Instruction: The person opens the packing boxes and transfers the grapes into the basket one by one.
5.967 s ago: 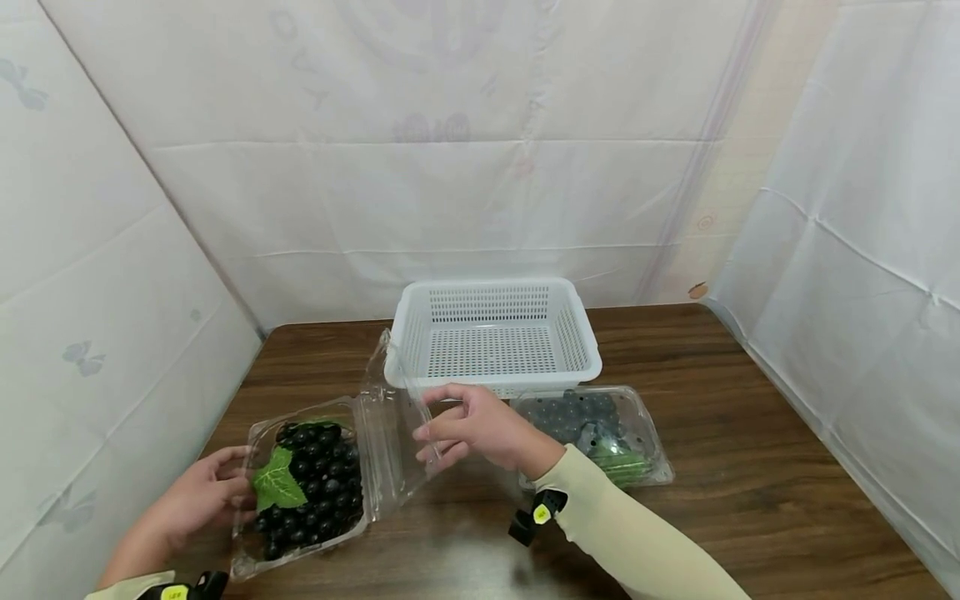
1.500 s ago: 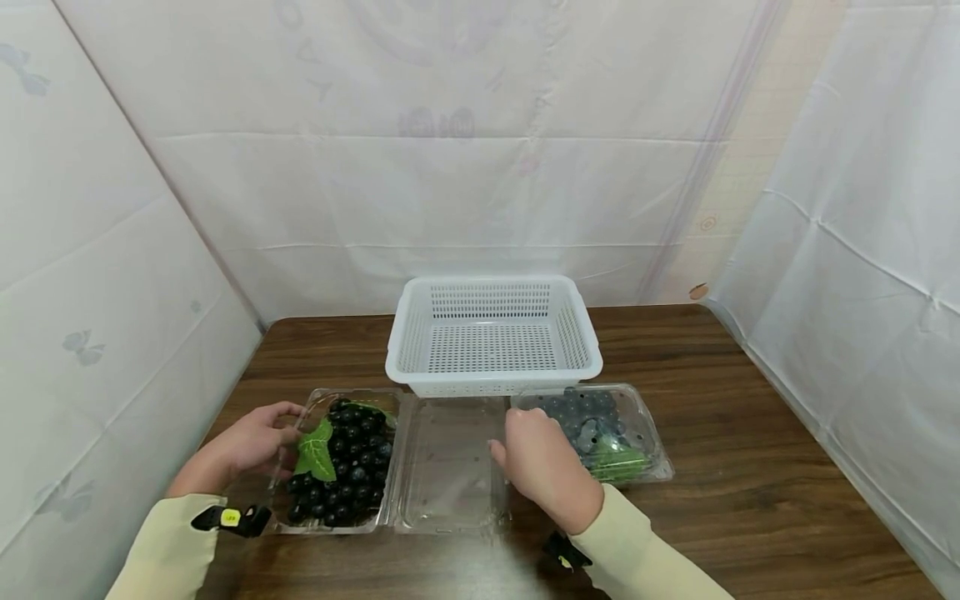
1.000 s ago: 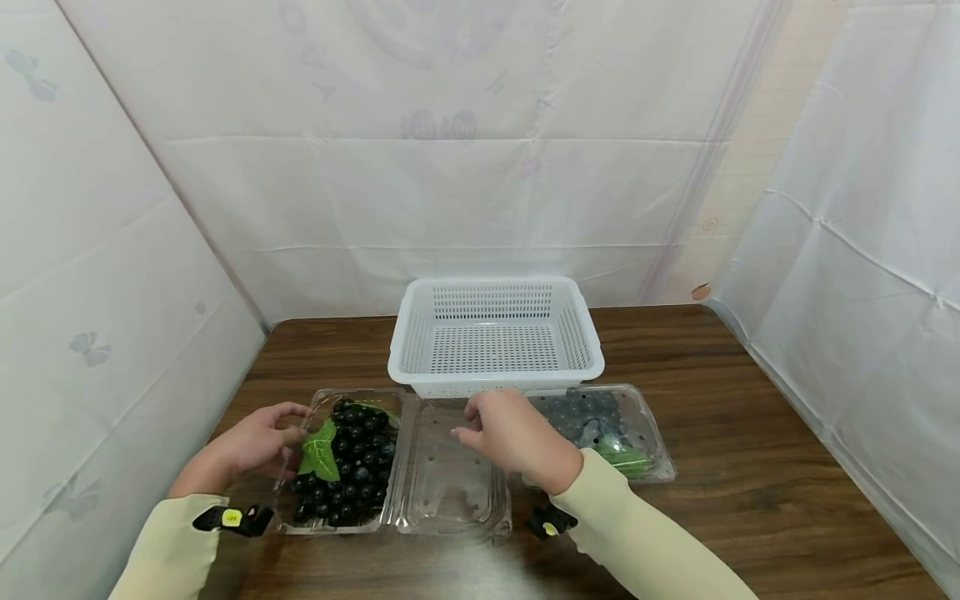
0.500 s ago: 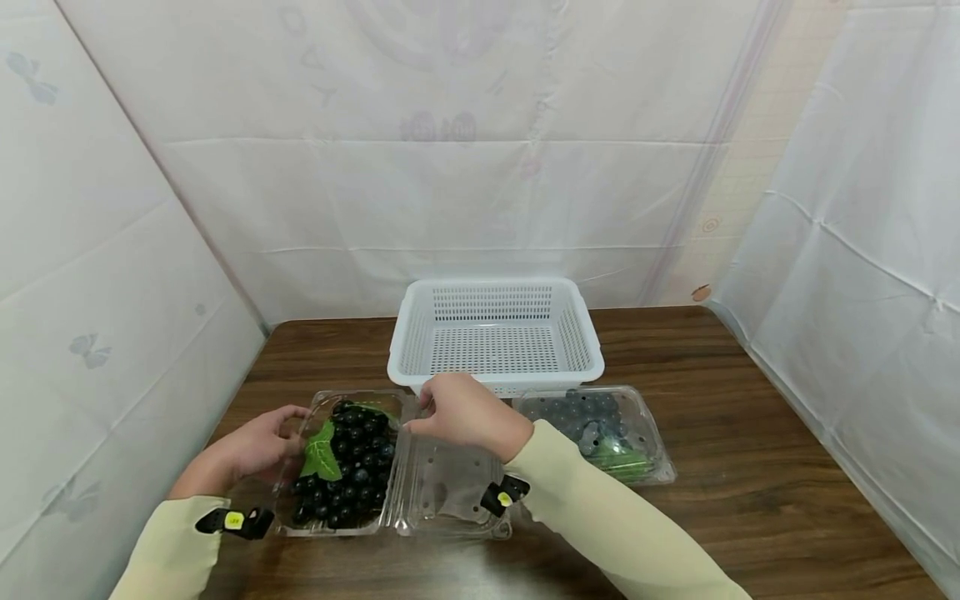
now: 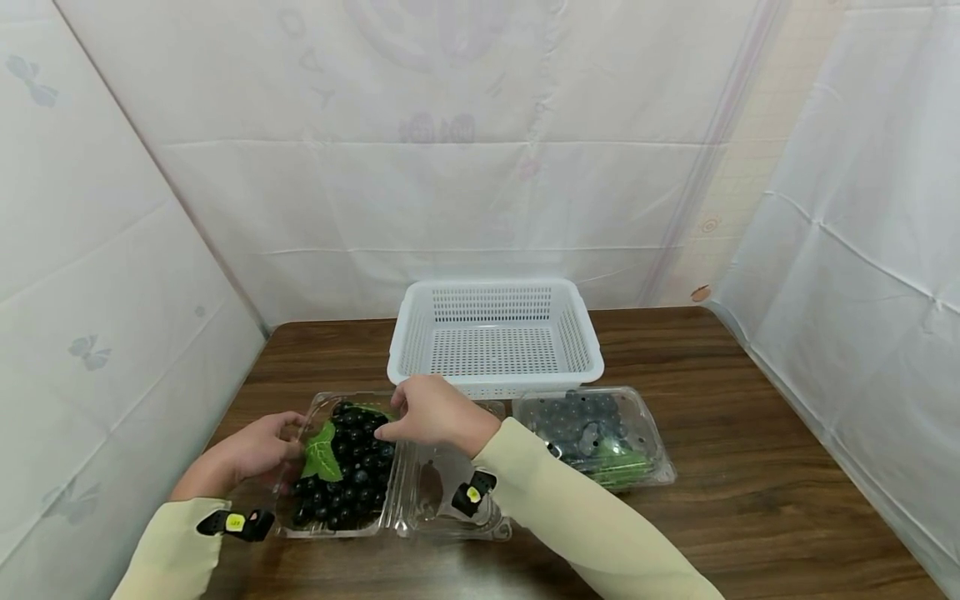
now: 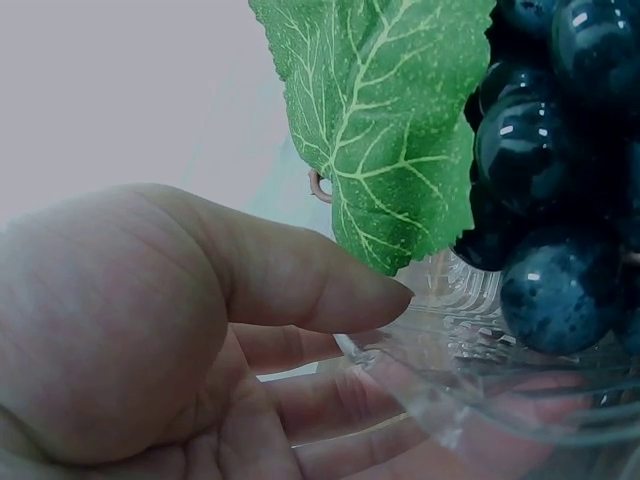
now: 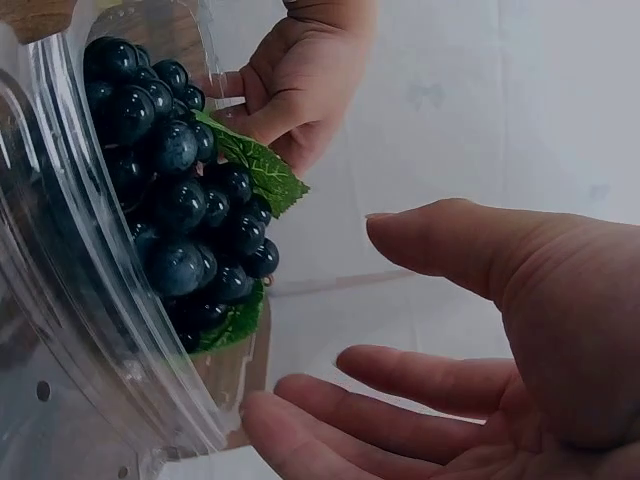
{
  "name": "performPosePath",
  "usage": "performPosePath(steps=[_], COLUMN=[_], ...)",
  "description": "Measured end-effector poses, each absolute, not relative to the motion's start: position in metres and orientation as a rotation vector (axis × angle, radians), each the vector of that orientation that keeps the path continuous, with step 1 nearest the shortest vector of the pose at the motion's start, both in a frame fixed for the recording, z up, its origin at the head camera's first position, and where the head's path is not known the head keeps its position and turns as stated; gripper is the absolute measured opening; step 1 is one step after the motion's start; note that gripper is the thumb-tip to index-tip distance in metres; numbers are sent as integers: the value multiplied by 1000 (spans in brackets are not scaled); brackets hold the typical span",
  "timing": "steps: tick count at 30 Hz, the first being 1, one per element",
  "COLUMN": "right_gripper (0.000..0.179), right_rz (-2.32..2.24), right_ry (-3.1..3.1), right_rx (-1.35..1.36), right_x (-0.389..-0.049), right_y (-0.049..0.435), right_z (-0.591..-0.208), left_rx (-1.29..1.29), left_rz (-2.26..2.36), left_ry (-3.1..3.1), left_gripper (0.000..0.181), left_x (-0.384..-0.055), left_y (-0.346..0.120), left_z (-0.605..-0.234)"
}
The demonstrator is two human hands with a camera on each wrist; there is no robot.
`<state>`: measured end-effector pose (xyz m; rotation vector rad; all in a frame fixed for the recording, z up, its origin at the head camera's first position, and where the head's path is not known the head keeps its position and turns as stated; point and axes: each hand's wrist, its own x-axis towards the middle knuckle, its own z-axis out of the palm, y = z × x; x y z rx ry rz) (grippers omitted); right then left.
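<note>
In the head view, a clear plastic clamshell box (image 5: 330,532) stands at the left with its lid (image 5: 442,521) folded flat to the right. Dark grapes (image 5: 360,477) and a green leaf (image 5: 321,455) fill its base. My left hand (image 5: 255,448) holds the box's left side; the left wrist view has the thumb (image 6: 330,280) at the rim and the fingers behind the clear wall. Over the hinge side is my right hand (image 5: 435,412), thumb and fingers apart, holding nothing. In the right wrist view its fingertips (image 7: 290,420) are close beside the grapes.
A white slotted basket (image 5: 495,379) stands behind the boxes at the table's back. To the right lies a second clear box (image 5: 648,437), closed, with dark grapes and green leaves in it. White sheets surround the wooden table (image 5: 750,467).
Earlier the right hand swung the lid over and laid it flat, and the box shifted right and back. Since then that hand has moved left over the grapes. The left hand stays put.
</note>
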<state>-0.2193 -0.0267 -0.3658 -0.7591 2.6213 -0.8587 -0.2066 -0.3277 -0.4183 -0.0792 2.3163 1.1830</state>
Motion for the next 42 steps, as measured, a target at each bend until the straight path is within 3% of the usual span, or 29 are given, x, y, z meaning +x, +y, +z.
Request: performPosePath(steps=[5,10,15,32,39,42], right_gripper=[54,35,58,63,58,44], right_rz=[-832,-823,-809,-796,-760,-777], right_ry=[2620,2600,2578,2568,2591,2594], right_rx=[-710,-659,-597,-586,-566,-572], right_x=[-222,-225,-227,-233,-237,-238], right_y=[-35,-44,-51,-63,-68,-69], right_z=[-369,-372,-374,-380,-380,-380], left_rx=[-83,-92,-95,-100,-92,-103], left_rz=[1177,1178,1176,1192,1173,1169], left_ry=[2318,2319,2324,2328,2329,2322], left_gripper=[51,50,50,49,49,50], left_x=[-206,-207,-208,-206,-207,-207], left_y=[-328,-328,-328,-325,-325,-325], left_z=[-418,-419,-420,-420,-417,-417])
